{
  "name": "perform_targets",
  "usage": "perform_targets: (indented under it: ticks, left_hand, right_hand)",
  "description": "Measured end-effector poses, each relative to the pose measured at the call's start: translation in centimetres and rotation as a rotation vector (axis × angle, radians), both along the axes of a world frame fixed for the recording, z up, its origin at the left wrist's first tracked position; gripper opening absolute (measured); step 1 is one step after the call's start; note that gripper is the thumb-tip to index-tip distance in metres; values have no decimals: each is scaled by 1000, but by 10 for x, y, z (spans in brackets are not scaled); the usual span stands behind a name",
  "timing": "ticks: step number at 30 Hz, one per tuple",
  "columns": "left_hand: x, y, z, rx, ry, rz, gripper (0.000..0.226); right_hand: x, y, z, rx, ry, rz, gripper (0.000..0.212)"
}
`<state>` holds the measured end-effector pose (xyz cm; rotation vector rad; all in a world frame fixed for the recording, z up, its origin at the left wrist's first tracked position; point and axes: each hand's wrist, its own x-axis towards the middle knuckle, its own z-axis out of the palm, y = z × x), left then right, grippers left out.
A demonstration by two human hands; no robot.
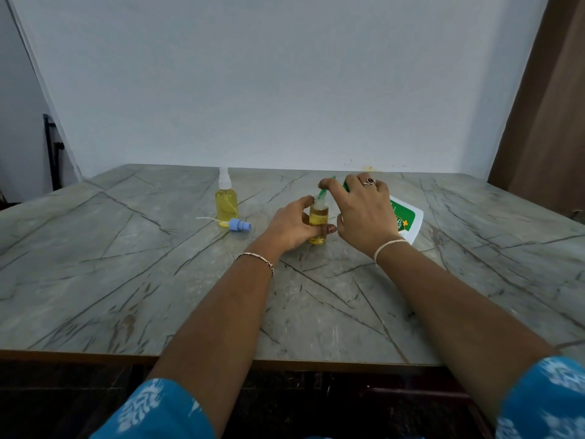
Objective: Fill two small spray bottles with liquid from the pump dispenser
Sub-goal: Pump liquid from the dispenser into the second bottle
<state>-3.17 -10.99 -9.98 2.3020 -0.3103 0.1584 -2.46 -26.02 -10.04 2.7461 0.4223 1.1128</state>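
Straight ahead, left hand (291,228) grips the spray bottle (319,217); right hand (364,213) clasps the dispenser (406,220) above.

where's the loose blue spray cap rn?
Head view, left of centre: the blue spray cap lies on its side on the marble table, at the base of the white-capped spray bottle, left of the left hand.

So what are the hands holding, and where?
The left hand grips the open bottle round its middle. The right hand holds the tilted dispenser by its green pump top, fingers curled over it.
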Motion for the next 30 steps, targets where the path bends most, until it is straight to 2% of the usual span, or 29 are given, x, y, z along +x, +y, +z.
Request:
perform_targets:
  ticks: [7,14,22,30]
  left_hand:
    - [-1,1,0,-25,9,-4,79]
    - [1,2,-1,-19,-2,-10,71]
    - [-1,1,-1,-14,-4,-12,70]
    - [-2,1,1,-21,2,-7,75]
  right_hand:
    - [1,-9,-4,-44,-50,18,77]
    - [0,0,1,23,3,17,66]
    - [2,-9,-4,-32,-37,28,75]
    - [1,-1,0,-1,-6,13,67]
